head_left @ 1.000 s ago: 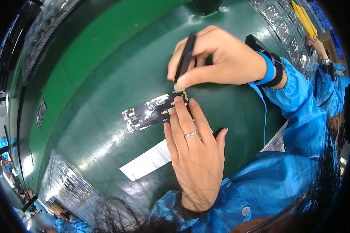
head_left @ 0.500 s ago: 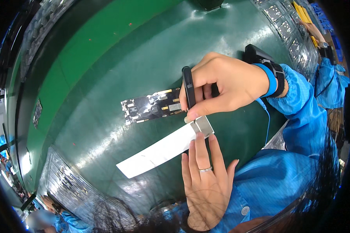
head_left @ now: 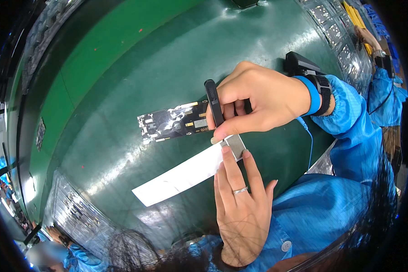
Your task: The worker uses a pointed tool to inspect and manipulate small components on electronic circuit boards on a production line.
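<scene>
My right hand (head_left: 263, 97) is closed around a slim black hand tool (head_left: 213, 102), whose lower end comes down by my thumb tip. That tip is at the right end of a white backing strip (head_left: 177, 177) bearing grey rectangular pads (head_left: 235, 146). My left hand (head_left: 242, 204) lies flat, palm down and open, with its fingertips pressing the strip beside the pads. Behind the strip lies a black circuit board (head_left: 172, 122) with shiny film and small components. My right fingers hide its right end.
Clear plastic trays (head_left: 75, 206) with parts stand at the near left, and more trays (head_left: 333, 41) at the far right. A black device (head_left: 299, 63) sits behind my right wrist. A blue cord (head_left: 310, 140) runs from my wrist strap. Another person's hand (head_left: 368, 38) shows at the right.
The black tool's upper end has tipped slightly to the left. My left fingertips have shifted a little up and left along the strip. Board and strip appear slightly further left in view.
</scene>
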